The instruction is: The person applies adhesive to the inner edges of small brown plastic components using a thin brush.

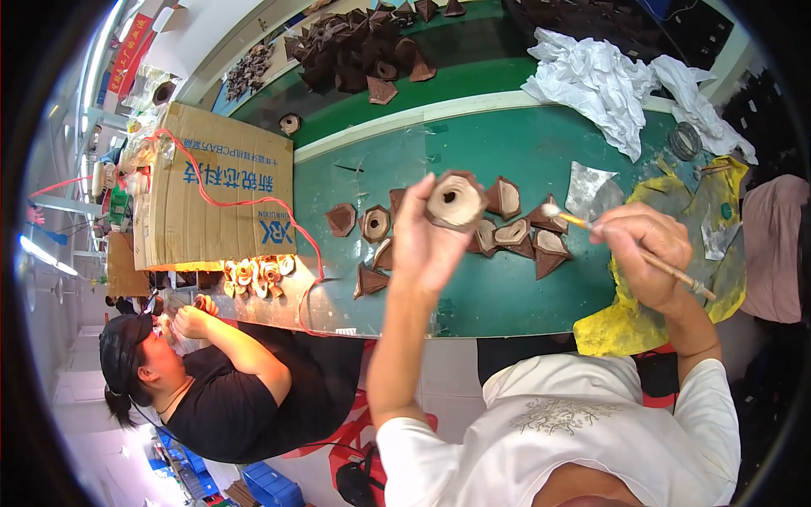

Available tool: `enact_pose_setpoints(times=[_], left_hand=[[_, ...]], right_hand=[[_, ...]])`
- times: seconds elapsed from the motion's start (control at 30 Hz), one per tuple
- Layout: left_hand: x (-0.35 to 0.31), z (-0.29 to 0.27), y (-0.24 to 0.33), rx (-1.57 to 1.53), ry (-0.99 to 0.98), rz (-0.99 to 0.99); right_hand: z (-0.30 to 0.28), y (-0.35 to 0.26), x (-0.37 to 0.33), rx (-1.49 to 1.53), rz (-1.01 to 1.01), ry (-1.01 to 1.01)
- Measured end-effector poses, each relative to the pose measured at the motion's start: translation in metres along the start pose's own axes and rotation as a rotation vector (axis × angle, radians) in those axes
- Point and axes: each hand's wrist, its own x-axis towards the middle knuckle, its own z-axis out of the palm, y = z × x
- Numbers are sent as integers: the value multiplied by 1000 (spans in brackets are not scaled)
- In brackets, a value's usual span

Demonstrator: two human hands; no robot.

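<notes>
My left hand is closed around a brown cone-shaped piece and holds it above the table. Its pale, angular end, with a dark hole in the middle, faces up. In my right hand is a paintbrush with a wooden handle, its pale bristles pointing left, apart from the held piece. Several similar brown pieces lie on the green table behind and beside my left hand. Some show their pale, hollowed ends, others their brown sides.
A cardboard box with a red cable stands at the left. Many brown pieces are heaped on the far shelf. White crumpled paper is at the far right, a yellow-stained cloth near right. A co-worker sits at the left.
</notes>
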Motion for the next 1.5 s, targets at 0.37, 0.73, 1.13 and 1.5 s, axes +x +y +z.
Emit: enact_pose_setpoints(times=[0.37,0.73,1.13,1.5], left_hand=[[-29,18,-69,-249,-173,76],[-29,6,-77,-202,-207,55],[-26,16,-80,-153,-80,70],[-20,12,-84,-28,-50,91]], right_hand=[[25,-9,10,-57,-230,63],[41,-6,1,49,-247,20],[25,5,13,-159,-291,-19],[17,15,12,-108,-235,-103]])
